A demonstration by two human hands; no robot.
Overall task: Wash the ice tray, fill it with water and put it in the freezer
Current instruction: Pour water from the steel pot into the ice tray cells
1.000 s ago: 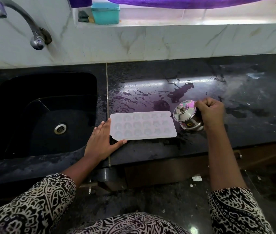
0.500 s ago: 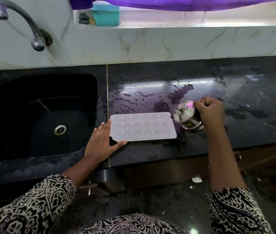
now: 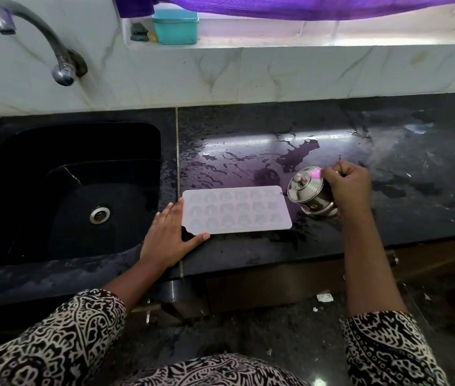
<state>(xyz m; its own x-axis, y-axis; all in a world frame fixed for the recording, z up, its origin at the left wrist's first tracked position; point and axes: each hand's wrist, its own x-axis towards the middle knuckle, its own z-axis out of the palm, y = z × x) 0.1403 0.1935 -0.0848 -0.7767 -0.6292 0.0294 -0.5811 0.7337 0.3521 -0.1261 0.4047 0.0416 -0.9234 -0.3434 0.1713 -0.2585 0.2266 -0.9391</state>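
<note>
**Ice tray (image 3: 237,209) flat on wet counter (image 3: 248,126)**

I can't tell whether its cells hold water. Left hand (image 3: 169,238) lies flat, fingers straight, against the tray's left end beside the sink (image 3: 53,168). Right hand (image 3: 346,188) grips a lidded steel pot (image 3: 308,190), tilted toward the tray's far right corner.

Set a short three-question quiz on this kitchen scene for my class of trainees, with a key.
1. True or false: the white plastic ice tray lies flat on the wet black stone counter.
2. What does the right hand grip? A: small lidded steel jug. B: teal box. C: curved tap.
3. At which end of the tray does the left hand rest: nearer the black sink or nearer the jug?
Key: 1 true; 2 A; 3 nearer the sink.
</note>
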